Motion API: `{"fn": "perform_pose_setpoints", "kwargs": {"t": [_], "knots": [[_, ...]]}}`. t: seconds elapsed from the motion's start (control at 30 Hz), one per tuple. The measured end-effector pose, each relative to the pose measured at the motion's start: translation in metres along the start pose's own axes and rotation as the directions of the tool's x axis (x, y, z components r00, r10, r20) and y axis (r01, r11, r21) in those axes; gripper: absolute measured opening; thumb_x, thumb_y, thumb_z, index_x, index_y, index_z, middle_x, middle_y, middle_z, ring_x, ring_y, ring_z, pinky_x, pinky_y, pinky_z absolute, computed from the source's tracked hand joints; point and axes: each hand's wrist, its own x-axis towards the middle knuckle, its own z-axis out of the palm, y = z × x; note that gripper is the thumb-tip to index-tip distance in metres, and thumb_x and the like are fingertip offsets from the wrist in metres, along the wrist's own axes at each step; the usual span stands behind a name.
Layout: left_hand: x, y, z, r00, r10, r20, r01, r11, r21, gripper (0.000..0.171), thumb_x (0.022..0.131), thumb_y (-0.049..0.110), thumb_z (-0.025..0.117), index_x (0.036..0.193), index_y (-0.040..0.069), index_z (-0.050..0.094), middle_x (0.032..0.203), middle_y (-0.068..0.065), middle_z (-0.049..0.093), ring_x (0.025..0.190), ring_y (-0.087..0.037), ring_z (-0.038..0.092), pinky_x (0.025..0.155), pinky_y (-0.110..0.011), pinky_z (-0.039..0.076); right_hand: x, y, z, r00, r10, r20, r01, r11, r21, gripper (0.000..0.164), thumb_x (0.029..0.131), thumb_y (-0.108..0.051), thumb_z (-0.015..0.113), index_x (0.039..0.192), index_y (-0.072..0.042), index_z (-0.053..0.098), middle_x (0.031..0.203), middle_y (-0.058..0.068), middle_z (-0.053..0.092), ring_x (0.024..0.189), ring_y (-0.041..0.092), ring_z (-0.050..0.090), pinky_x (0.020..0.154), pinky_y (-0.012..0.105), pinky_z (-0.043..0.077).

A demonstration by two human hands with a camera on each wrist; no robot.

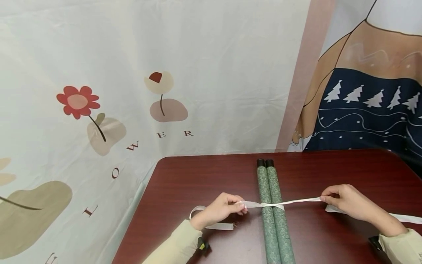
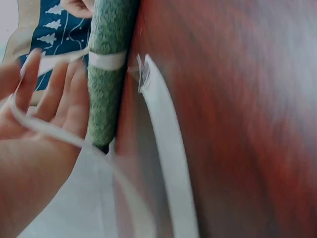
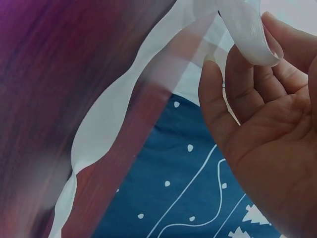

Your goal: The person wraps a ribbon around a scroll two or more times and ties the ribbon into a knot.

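Observation:
Two green patterned rolls with black end caps lie side by side on the table, a white ribbon wrapped round them and crossed on top. My left hand pinches one end of the ribbon left of the rolls. Out to the right, my right hand pinches the other side, and the ribbon runs stretched between the two. In the left wrist view the ribbon band lies round a roll. A loose, twisted tail of ribbon hangs from the right hand in the right wrist view.
A dark red wooden table carries everything. The left loose tail of the ribbon curls on the tabletop beside the left wrist. Behind the table hangs a pale cloth printed with flowers and letters, and a bear figure in navy.

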Motion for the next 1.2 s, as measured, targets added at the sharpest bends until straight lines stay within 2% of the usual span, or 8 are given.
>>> {"fn": "perform_pose_setpoints", "kwargs": {"t": [0.1, 0.23, 0.4, 0.57, 0.73, 0.83, 0.97, 1.2], "knots": [[0.005, 0.0, 0.005, 0.997, 0.042, -0.069, -0.053, 0.986, -0.16, 0.027, 0.094, 0.006, 0.051, 0.1, -0.018, 0.063, 0.114, -0.031, 0.059, 0.094, -0.041, 0.058, 0.089, -0.044, 0.049, -0.001, 0.001, 0.0, 1.0, 0.001, -0.001, -0.001, 1.0, 0.004, 0.004, 0.086, -0.021, 0.067, 0.084, -0.018, 0.069, 0.068, -0.006, 0.061, 0.058, 0.006, 0.048, 0.05, 0.024, 0.043], [0.012, 0.0, 0.013, 0.993, 0.072, -0.089, -0.099, 0.931, -0.351, 0.032, 0.09, 0.002, 0.047, 0.102, -0.027, 0.054, 0.125, -0.035, 0.05, 0.099, -0.052, 0.05, 0.097, -0.036, 0.042, -0.001, 0.001, 0.001, 1.0, -0.003, -0.008, 0.003, 1.0, 0.003, 0.004, 0.086, -0.021, 0.067, 0.084, -0.017, 0.068, 0.067, -0.007, 0.061, 0.056, 0.006, 0.047, 0.049, 0.023, 0.042], [0.016, 0.004, 0.022, 0.991, 0.083, -0.104, -0.12, 0.891, -0.439, 0.036, 0.087, 0.002, 0.045, 0.103, -0.031, 0.049, 0.128, -0.031, 0.05, 0.104, -0.051, 0.048, 0.099, -0.031, 0.04, -0.001, 0.002, 0.003, 1.0, -0.019, -0.017, 0.019, 1.0, -0.003, 0.005, 0.086, -0.02, 0.067, 0.083, -0.017, 0.068, 0.066, -0.007, 0.06, 0.055, 0.004, 0.045, 0.048, 0.023, 0.041], [0.018, 0.005, 0.03, 0.986, 0.092, -0.141, -0.143, 0.9, -0.411, 0.035, 0.089, 0.003, 0.045, 0.108, -0.025, 0.053, 0.122, -0.031, 0.055, 0.11, -0.039, 0.05, 0.086, -0.022, 0.044, -0.002, 0.002, 0.003, 1.0, -0.027, -0.015, 0.027, 1.0, -0.005, 0.004, 0.086, -0.02, 0.067, 0.083, -0.018, 0.068, 0.065, -0.007, 0.059, 0.055, 0.004, 0.045, 0.048, 0.023, 0.041], [0.022, 0.005, 0.038, 0.975, 0.103, -0.196, -0.165, 0.928, -0.334, 0.028, 0.092, 0.003, 0.05, 0.112, -0.016, 0.059, 0.113, -0.033, 0.059, 0.107, -0.024, 0.055, 0.087, -0.025, 0.045, -0.004, 0.002, 0.002, 1.0, -0.014, -0.011, 0.014, 1.0, -0.004, 0.005, 0.086, -0.021, 0.067, 0.083, -0.018, 0.068, 0.065, -0.007, 0.058, 0.054, 0.004, 0.044, 0.046, 0.023, 0.04], [0.023, 0.008, 0.042, 0.956, 0.173, -0.238, -0.227, 0.949, -0.22, 0.025, 0.092, 0.0, 0.052, 0.109, -0.016, 0.061, 0.106, -0.036, 0.06, 0.102, -0.024, 0.058, 0.088, -0.03, 0.047, -0.004, 0.003, 0.002, 1.0, -0.008, -0.004, 0.008, 1.0, 0.002, 0.005, 0.085, -0.022, 0.068, 0.083, -0.017, 0.068, 0.064, -0.007, 0.058, 0.054, 0.004, 0.044, 0.045, 0.022, 0.039], [0.022, 0.018, 0.048, 0.927, 0.255, -0.276, -0.292, 0.951, -0.104, 0.021, 0.091, -0.002, 0.055, 0.105, -0.016, 0.062, 0.098, -0.037, 0.061, 0.096, -0.029, 0.061, 0.082, -0.03, 0.051, -0.004, 0.002, 0.003, 1.0, -0.012, -0.003, 0.012, 1.0, 0.004, 0.006, 0.085, -0.023, 0.068, 0.083, -0.017, 0.068, 0.063, -0.007, 0.058, 0.054, 0.004, 0.044, 0.045, 0.022, 0.039], [0.029, 0.01, 0.052, 0.902, 0.215, -0.375, -0.278, 0.953, -0.124, 0.021, 0.086, -0.003, 0.062, 0.1, -0.017, 0.063, 0.089, -0.032, 0.065, 0.085, -0.024, 0.063, 0.066, -0.023, 0.052, -0.004, 0.002, 0.003, 1.0, -0.019, -0.003, 0.019, 1.0, 0.003, 0.007, 0.086, -0.023, 0.068, 0.084, -0.017, 0.069, 0.064, -0.007, 0.059, 0.054, 0.004, 0.044, 0.046, 0.022, 0.04]]}}
